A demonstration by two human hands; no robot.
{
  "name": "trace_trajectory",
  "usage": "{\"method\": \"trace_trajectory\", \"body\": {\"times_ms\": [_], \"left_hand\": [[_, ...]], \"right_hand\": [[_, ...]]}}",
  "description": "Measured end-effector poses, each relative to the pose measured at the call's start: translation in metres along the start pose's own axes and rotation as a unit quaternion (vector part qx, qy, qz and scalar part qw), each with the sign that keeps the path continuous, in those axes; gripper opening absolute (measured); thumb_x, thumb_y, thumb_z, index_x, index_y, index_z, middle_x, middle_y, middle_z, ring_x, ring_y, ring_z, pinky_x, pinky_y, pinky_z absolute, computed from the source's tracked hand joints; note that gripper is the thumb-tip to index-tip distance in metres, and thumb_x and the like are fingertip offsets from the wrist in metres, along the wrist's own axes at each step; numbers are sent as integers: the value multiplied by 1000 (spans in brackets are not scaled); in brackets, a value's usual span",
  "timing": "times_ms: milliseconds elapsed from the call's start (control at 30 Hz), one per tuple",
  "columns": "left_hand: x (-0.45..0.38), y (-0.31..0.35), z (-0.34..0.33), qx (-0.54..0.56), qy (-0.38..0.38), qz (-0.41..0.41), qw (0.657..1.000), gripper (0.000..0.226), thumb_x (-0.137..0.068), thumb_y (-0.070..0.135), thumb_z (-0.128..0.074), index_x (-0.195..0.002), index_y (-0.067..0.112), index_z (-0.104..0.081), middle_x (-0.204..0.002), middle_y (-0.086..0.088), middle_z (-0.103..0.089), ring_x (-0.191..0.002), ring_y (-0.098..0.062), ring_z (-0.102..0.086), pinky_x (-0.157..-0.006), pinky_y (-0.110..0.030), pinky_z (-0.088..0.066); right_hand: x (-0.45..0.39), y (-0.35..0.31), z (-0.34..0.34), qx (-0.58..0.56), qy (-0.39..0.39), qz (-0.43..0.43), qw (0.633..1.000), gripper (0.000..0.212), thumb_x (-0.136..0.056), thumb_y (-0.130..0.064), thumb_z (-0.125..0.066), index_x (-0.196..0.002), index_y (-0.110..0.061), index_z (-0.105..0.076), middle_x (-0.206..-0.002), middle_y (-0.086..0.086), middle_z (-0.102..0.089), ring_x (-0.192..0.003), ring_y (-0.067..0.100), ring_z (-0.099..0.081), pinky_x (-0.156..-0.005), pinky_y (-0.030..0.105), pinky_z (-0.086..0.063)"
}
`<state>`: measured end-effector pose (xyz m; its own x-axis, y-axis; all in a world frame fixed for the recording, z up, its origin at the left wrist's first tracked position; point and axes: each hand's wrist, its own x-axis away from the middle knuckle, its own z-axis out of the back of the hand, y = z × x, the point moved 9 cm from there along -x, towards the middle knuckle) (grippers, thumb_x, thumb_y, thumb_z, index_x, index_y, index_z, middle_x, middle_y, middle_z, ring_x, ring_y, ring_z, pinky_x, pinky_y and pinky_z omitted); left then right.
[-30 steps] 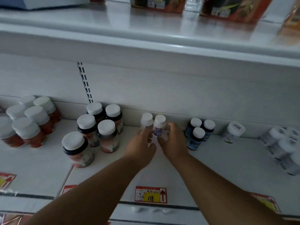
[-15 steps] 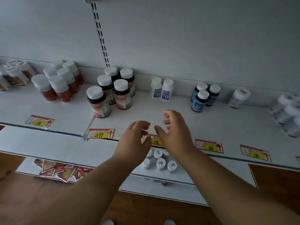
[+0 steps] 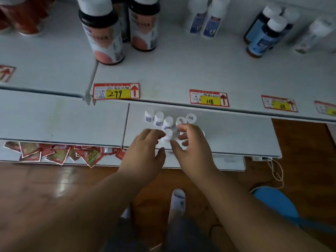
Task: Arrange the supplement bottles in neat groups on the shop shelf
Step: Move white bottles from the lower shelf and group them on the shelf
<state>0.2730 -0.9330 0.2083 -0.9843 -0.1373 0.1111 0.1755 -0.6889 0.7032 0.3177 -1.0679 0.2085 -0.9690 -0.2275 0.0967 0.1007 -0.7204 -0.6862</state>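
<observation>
At the lower shelf's (image 3: 236, 135) front edge, your left hand (image 3: 145, 151) and right hand (image 3: 192, 148), close together, curl around small white bottles (image 3: 168, 122); whether gripped, cannot tell. Seat fingers squarely before lifting.

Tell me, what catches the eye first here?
Two bare hands, left hand and right hand, reaching into a cluster of small white bottles on the lower shelf. Above them, red and yellow price tags line the upper shelf's edge, with large dark-collared bottles behind.
</observation>
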Motion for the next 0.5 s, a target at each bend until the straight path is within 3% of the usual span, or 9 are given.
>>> {"method": "trace_trajectory", "body": {"times_ms": [167,267,400,500], "left_hand": [[-37,-58,-51,-1,12,39,999,45,-92,20,-67,-135,23,-52,-134,3,-55,-114,-15,-58,-95,-35,-54],[-62,-94,-77,0,20,61,998,46,-92,19,-66,-136,23,-52,-133,4,-55,-111,-13,-59,-95,-29,-53],[-88,-133,-93,10,42,85,995,44,-92,19,-63,-134,22,-52,-128,4,-56,-102,-11,-60,-87,-25,-50],[-97,-156,-96,16,59,108,992,43,-93,19,-61,-135,23,-51,-128,5,-56,-100,-8,-58,-84,-21,-45]], "right_hand": [[-36,57,-67,21,-51,-2,998,47,-89,-28,-70,-132,-25,-50,-133,-3,-56,-113,12,-59,-87,13,-43],[-64,81,-102,32,-61,13,998,44,-90,-26,-70,-130,-23,-52,-130,-2,-56,-112,13,-58,-88,20,-45],[-109,94,-137,59,-51,62,995,37,-90,-25,-69,-124,-20,-55,-123,1,-57,-107,16,-59,-85,25,-47],[-146,87,-162,102,-56,99,988,35,-91,-25,-66,-123,-17,-56,-122,6,-57,-106,23,-59,-88,37,-51]]}}
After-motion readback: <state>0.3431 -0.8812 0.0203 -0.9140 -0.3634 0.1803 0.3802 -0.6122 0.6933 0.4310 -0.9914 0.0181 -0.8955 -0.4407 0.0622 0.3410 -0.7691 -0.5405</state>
